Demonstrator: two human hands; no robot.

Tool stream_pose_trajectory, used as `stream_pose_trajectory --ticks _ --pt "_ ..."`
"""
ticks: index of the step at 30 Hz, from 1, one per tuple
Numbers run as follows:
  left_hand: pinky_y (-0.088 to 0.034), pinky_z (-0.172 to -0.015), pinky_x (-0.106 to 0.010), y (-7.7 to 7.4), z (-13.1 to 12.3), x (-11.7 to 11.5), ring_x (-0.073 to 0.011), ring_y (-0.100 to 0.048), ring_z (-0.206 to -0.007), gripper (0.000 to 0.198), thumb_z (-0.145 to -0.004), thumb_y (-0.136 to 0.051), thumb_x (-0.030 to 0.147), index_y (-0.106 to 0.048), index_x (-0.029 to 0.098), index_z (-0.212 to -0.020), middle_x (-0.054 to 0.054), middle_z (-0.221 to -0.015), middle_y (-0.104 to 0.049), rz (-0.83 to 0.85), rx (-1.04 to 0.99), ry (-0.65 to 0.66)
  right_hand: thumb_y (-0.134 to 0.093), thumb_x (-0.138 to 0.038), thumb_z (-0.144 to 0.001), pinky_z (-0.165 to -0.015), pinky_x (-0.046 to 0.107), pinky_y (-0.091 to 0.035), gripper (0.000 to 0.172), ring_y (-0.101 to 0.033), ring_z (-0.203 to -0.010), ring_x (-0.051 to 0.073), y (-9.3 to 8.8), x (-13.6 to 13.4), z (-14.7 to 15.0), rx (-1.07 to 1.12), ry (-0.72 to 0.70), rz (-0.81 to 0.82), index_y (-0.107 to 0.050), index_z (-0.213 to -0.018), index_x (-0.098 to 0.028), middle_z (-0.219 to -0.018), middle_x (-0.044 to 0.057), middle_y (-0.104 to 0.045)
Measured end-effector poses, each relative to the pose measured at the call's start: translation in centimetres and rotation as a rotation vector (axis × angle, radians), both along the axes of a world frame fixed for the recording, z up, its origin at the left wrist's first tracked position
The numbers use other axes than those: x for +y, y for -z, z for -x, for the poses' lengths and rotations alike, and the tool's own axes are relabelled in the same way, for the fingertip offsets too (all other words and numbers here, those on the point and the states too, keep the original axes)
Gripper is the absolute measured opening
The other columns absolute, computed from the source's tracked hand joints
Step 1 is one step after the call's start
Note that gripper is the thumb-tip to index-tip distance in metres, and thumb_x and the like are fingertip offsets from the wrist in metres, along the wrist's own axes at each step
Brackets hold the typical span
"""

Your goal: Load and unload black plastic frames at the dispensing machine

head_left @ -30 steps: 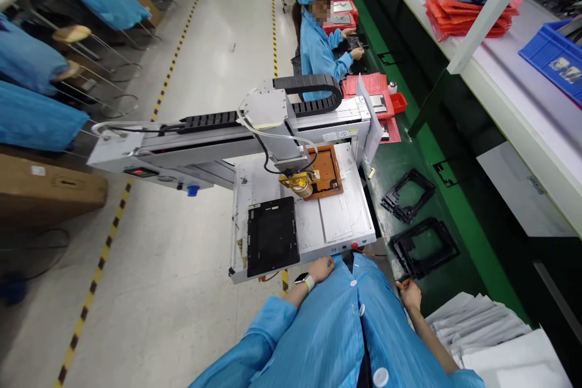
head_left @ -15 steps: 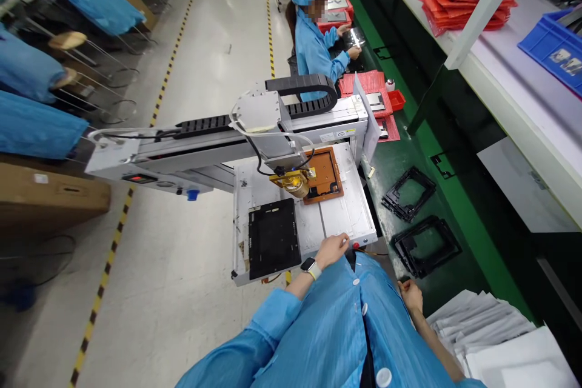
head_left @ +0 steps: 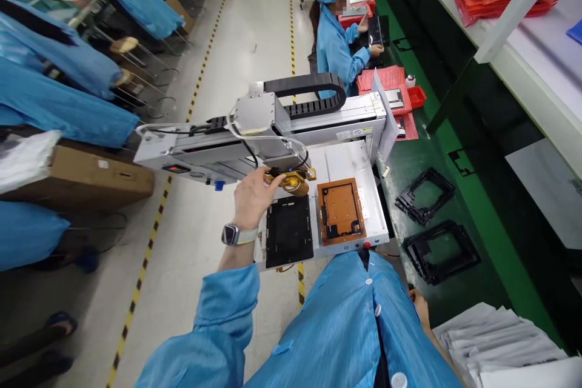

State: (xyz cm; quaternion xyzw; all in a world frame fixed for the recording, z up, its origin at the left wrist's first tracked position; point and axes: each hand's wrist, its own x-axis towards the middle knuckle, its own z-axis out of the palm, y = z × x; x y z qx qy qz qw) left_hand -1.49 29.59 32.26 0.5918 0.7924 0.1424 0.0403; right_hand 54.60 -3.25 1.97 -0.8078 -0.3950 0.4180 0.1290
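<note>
My left hand [head_left: 254, 197], with a watch on its wrist, reaches up to the gantry machine [head_left: 264, 116]. Its thumb and fingers are closed on the gold-coloured head [head_left: 293, 182] hanging from the carriage. Below that head lies a flat black panel [head_left: 290, 231] on the machine's left side. To its right, a brown fixture plate [head_left: 342, 211] carries a thin black frame. Low beside my body, my right hand [head_left: 419, 306] is at the green bench's edge, fingers curled; my smock partly hides it, and I cannot make out anything in it.
Two stacks of black frames [head_left: 441, 251] [head_left: 425, 195] lie on the green bench [head_left: 473, 206]. White sheets or bags [head_left: 495, 336] are piled at lower right. Beyond the machine, a co-worker [head_left: 339, 42] holds a dark panel near red packs [head_left: 382, 82]. A cardboard box [head_left: 102, 173] stands left.
My left hand has moved from the machine's front edge up to the gold-coloured head. The brown fixture plate has come toward me, out from beside the head. My view has swung left.
</note>
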Motion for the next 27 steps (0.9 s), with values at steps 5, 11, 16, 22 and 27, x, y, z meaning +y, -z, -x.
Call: stream_pose_trajectory --ticks 5,11,16,22,27 --pt "-0.054 -0.092 -0.041 0.1 0.6 1.0 -0.0353 -0.076 -0.105 0.037 -0.103 -0.064 0.056 -0.075 0.021 -0.107 -0.014 -0.103 -0.082 0.058 0.053 0.026 -0.054 -0.050 -0.059 -0.066 0.044 -0.050 0.021 -0.071 -0.066 0.034 -0.7 -0.1 0.2 0.017 -0.004 -0.019 -0.055 -0.065 -0.030 -0.060 0.005 -0.065" --pt "-0.054 -0.094 -0.048 -1.2 0.3 1.7 -0.0383 -0.072 -0.103 0.033 -0.101 -0.059 0.048 -0.064 0.023 -0.080 -0.018 -0.100 -0.076 0.100 0.141 0.072 -0.055 -0.044 -0.060 -0.071 0.045 -0.049 0.015 -0.071 -0.070 0.034 -1.8 0.0 0.3 0.034 0.017 0.023 -0.054 -0.065 -0.029 -0.061 0.007 -0.067" --pt "-0.054 -0.101 -0.048 -0.3 0.7 1.8 -0.0369 -0.070 -0.110 0.029 -0.102 -0.056 0.044 -0.072 0.021 -0.092 -0.017 -0.106 -0.075 0.068 0.126 0.118 -0.058 -0.040 -0.062 -0.075 0.045 -0.047 0.011 -0.070 -0.072 0.033 -2.5 0.4 0.6 0.041 0.037 0.075 -0.056 -0.066 -0.029 -0.063 0.007 -0.068" --pt "-0.054 -0.105 -0.050 -1.7 2.2 1.3 -0.0380 -0.069 -0.112 0.037 -0.104 -0.055 0.046 -0.081 0.021 -0.111 -0.016 -0.107 -0.077 0.059 0.154 0.247 -0.058 -0.037 -0.063 -0.074 0.042 -0.045 0.010 -0.068 -0.073 0.031 -3.2 0.9 1.0 0.048 0.055 0.115 -0.053 -0.065 -0.029 -0.062 0.005 -0.066" --pt "-0.053 -0.105 -0.052 -2.5 -2.6 -2.3 -0.0380 -0.068 -0.110 0.058 -0.108 -0.062 0.057 -0.070 0.019 -0.151 -0.015 -0.109 -0.074 -0.165 0.152 0.213 -0.057 -0.038 -0.064 -0.074 0.040 -0.044 0.011 -0.062 -0.073 0.026 -3.6 -0.1 1.3 0.044 0.101 0.156 -0.054 -0.065 -0.028 -0.061 0.001 -0.061"
